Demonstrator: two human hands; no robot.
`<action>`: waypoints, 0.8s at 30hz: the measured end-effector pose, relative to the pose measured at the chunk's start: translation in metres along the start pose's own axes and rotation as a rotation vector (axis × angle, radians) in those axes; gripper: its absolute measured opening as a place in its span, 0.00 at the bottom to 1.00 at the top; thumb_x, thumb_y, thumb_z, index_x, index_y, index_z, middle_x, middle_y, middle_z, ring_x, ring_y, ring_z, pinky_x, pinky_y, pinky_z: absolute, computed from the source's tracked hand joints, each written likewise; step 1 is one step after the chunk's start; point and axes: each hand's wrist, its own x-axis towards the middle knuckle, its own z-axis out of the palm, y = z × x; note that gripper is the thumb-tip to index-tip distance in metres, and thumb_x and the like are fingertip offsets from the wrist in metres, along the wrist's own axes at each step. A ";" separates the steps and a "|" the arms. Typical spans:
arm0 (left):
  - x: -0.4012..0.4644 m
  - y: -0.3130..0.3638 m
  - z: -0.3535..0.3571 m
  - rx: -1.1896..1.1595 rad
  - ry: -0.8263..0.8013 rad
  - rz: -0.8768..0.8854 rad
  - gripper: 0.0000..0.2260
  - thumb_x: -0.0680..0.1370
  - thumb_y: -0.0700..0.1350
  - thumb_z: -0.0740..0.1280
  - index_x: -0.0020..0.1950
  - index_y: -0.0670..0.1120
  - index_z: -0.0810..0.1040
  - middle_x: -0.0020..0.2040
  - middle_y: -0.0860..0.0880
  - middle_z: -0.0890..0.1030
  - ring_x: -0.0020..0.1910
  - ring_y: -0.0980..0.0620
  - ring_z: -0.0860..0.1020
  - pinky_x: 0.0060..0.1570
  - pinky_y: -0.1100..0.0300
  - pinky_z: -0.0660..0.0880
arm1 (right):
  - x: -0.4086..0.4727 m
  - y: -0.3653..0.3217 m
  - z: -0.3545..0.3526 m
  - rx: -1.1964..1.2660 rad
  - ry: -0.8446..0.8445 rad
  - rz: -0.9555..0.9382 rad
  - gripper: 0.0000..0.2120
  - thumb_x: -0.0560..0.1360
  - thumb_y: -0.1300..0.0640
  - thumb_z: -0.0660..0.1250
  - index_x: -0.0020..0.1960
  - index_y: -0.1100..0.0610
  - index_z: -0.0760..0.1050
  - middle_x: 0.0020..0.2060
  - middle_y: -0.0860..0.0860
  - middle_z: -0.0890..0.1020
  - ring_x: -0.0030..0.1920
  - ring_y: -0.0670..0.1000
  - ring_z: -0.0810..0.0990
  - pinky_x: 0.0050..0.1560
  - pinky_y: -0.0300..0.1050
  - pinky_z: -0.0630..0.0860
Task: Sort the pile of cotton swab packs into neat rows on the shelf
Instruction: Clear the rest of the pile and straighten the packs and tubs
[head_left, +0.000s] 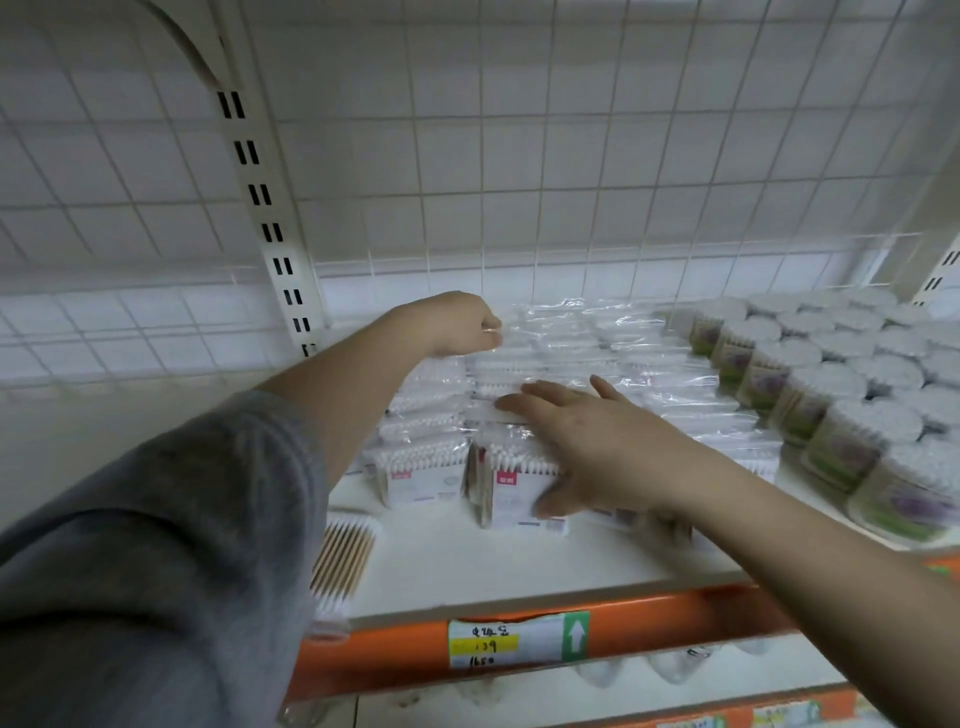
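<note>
The swab packs (524, 395) are flat, crinkly clear-plastic bags of white-tipped sticks, standing in rows on the white shelf (467, 566), with its wire-grid back panel (519, 156) behind them. The front pack (519, 493), with a pink label, stands nearest the shelf's orange edge rail (675, 623). The right hand (587, 441) lies spread over this pack's top, fingers straight, thumb against its face. The left hand (462, 322) reaches to the back of the rows, fingers curled on the plastic of a rear pack; which pack it pinches cannot be made out. Right of the packs stand round clear tubs (810, 395) of swabs with green-purple labels. One loose pack (343, 561) of wooden-stemmed swabs lies flat left of the front pack, partly hidden by the grey sleeve (156, 545). A handwritten price tag (514, 644) is stuck on the rail.
</note>
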 end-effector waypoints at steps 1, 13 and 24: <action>0.002 -0.001 0.001 0.010 -0.005 0.006 0.20 0.80 0.53 0.59 0.72 0.49 0.68 0.70 0.51 0.70 0.64 0.50 0.71 0.56 0.62 0.67 | 0.001 0.000 0.001 -0.001 0.012 0.007 0.46 0.65 0.44 0.73 0.75 0.45 0.50 0.74 0.47 0.58 0.74 0.49 0.57 0.74 0.59 0.48; 0.023 0.009 0.003 0.038 -0.018 -0.083 0.30 0.74 0.65 0.61 0.68 0.46 0.65 0.67 0.45 0.65 0.63 0.45 0.68 0.59 0.52 0.68 | 0.007 0.001 0.005 -0.029 0.066 0.002 0.45 0.61 0.44 0.75 0.72 0.44 0.55 0.68 0.46 0.64 0.70 0.50 0.60 0.70 0.55 0.57; 0.027 0.018 0.001 0.175 -0.040 -0.137 0.32 0.74 0.67 0.59 0.64 0.41 0.73 0.63 0.45 0.74 0.62 0.45 0.73 0.55 0.55 0.69 | 0.004 0.002 0.007 0.017 0.068 0.022 0.45 0.62 0.45 0.75 0.72 0.44 0.56 0.69 0.45 0.63 0.71 0.49 0.61 0.72 0.57 0.53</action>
